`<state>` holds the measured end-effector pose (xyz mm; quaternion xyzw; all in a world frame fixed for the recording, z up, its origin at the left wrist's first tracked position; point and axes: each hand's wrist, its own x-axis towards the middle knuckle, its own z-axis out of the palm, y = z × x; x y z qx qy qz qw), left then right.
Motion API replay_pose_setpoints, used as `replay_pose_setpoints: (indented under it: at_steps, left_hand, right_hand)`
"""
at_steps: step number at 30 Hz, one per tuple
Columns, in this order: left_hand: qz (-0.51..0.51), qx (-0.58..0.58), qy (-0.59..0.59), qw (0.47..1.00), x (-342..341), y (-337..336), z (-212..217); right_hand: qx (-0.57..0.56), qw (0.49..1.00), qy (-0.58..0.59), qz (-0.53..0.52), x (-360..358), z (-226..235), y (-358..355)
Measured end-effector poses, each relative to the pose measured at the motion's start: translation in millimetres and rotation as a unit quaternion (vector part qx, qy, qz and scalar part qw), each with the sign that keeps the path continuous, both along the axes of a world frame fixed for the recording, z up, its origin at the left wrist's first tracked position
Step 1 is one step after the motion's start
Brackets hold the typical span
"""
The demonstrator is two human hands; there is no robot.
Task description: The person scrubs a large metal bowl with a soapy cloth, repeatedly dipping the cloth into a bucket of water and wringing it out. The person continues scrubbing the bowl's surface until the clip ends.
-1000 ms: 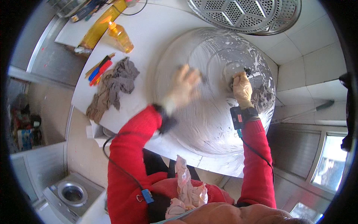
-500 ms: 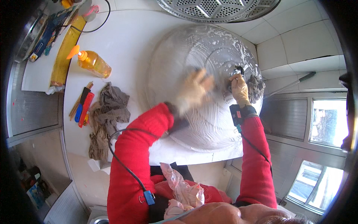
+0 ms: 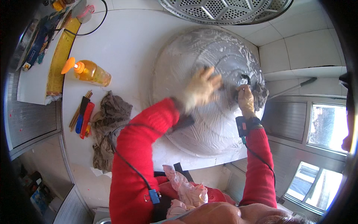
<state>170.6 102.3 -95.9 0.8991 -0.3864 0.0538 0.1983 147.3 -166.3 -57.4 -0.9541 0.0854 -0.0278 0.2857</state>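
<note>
A large round metal lid [image 3: 209, 127], domed and smeared with white suds, lies on the white table. My left hand [image 3: 201, 89], in a pale glove, is over the lid's middle with its fingers spread; motion blurs it slightly. A dark patch shows by its fingertips, too unclear to name. My right hand [image 3: 246, 100], also gloved, is closed around a black handle [image 3: 245, 78] at the lid's right part. Beside that hand, a wet grey cloth [image 3: 260, 95] lies bunched on the lid.
On the white table [image 3: 126, 56] at left are an orange pump bottle [image 3: 92, 73], a crumpled brown-grey cloth [image 3: 112, 112], and red-handled [image 3: 87, 118] and blue-handled tools beside thin sticks. A perforated metal steamer plate [image 3: 220, 11] stands at the back. Cables run along my sleeves.
My left hand has shifted a little to the right across the suds, fingers still spread. My right hand keeps its hold on the handle. The whole view has moved slightly.
</note>
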Motion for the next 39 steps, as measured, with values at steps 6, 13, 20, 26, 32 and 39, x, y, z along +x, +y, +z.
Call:
replay_pose_setpoints:
  at_steps: [6,13,20,26,32,39]
  left_hand:
    - [0.184,-0.133,0.091,0.97,86.7,81.5,-5.2]
    - [0.191,-0.212,0.19,0.939,-48.8,143.8,-56.6]
    - [0.095,-0.288,0.073,0.95,156.6,116.8,-72.3]
    - [0.064,-0.247,0.037,0.966,201.8,93.1,-69.9]
    - [0.125,-0.269,0.136,0.945,-6.4,140.9,-45.3]
    - [0.12,-0.104,0.124,0.979,-138.9,109.6,-62.7]
  right_hand:
    - [0.018,0.999,-0.018,0.026,-1.2,0.7,1.3]
    - [0.014,0.999,-0.018,0.043,-2.8,5.1,2.8]
    - [0.025,0.999,-0.022,0.04,-4.3,5.2,3.3]
    - [-0.011,0.996,-0.059,0.065,-3.1,2.8,4.2]
    - [-0.006,0.996,-0.066,0.06,-2.7,2.3,4.4]
    - [0.004,0.998,-0.046,0.035,-2.6,-2.9,0.3]
